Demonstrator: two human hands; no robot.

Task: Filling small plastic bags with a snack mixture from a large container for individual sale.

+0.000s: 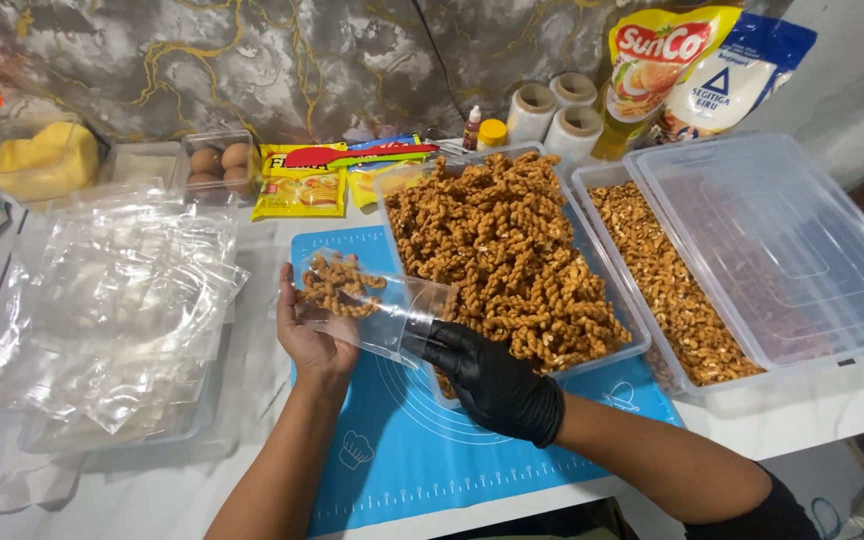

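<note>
My bare left hand holds a small clear plastic bag lying on its side, with several brown twisted snacks in its closed end. My right hand, in a black glove, grips the bag's open mouth at the near edge of a clear tub heaped with the same twisted snacks. Both hands hover over a blue silicone mat.
A pile of empty clear bags lies at the left. Right of the tub stands a second tub of smaller brown pieces with a clear lid resting across it. Eggs, a yellow block, tape rolls, small bottles and pouches line the back wall.
</note>
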